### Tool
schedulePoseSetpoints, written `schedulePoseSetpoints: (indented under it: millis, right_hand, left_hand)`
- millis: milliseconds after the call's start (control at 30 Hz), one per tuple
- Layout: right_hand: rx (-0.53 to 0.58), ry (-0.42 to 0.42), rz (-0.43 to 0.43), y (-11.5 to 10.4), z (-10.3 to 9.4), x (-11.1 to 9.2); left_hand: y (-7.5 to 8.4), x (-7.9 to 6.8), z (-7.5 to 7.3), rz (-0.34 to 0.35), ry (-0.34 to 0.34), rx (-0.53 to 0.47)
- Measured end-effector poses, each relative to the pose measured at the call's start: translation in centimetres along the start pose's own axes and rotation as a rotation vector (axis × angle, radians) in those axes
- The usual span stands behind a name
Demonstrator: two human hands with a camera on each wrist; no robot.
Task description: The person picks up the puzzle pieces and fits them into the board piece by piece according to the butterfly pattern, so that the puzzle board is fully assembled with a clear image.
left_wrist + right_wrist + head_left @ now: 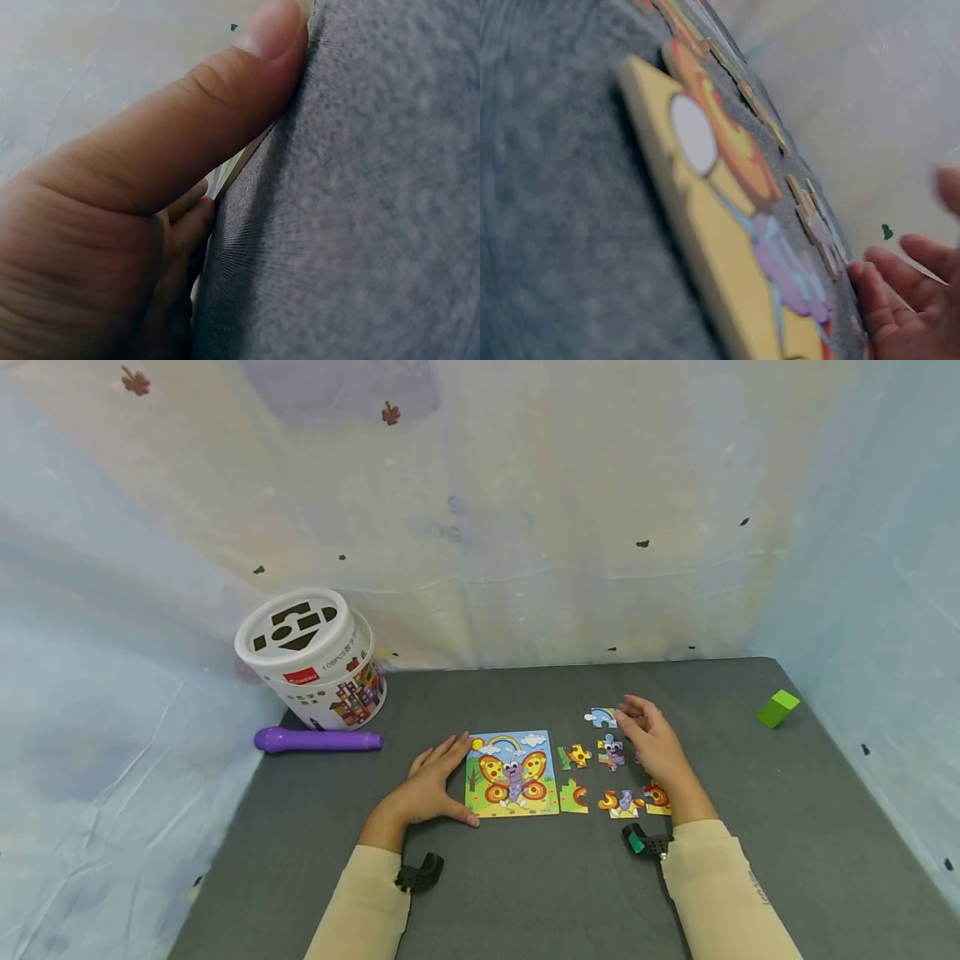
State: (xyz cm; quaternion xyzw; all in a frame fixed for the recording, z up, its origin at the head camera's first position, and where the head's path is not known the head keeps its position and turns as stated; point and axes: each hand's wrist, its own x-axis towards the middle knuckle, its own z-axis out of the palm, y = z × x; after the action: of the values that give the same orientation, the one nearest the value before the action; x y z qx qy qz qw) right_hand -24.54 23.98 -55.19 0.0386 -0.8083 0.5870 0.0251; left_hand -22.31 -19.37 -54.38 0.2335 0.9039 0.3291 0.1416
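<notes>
A square butterfly puzzle picture [513,781] lies flat on the grey table. Along its left edge, my left hand [431,783] rests with thumb and fingers spread; the left wrist view shows the thumb [202,112] low against the cloth at the edge. To the picture's right lie several loose puzzle pieces, among them a butterfly-body piece [611,752] and a bottom piece [621,805], seen close up in the right wrist view. My right hand [658,750] is beside a blue sky piece [601,717], its thumb apart from the loosely bent fingers. Its palm partly covers other pieces.
A white lidded bucket [315,660] with shaped holes stands at the back left. In front of it lies a purple microphone-shaped stick [318,741]. A green block [777,708] sits at the far right. Patterned cloth walls surround the table [525,893].
</notes>
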Motion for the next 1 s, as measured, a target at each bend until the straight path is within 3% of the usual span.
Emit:
schedulePoseSetpoints:
  millis: [167, 433, 1000]
  right_hand:
    - [-0.187, -0.048, -0.005, 0.4, 0.2, 0.5]
    - [-0.359, -0.032, -0.019, -0.2, 1.0, 0.8]
    - [-0.377, 0.012, 0.03, -0.4, 1.5, 0.7]
  left_hand:
    - [0.0, 0.0, 0.1, 0.002, -0.004, -0.004]
    - [0.1, -0.1, 0.0, 0.003, 0.008, -0.012]
    - [0.0, 0.1, 0.0, 0.02, -0.001, 0.007]
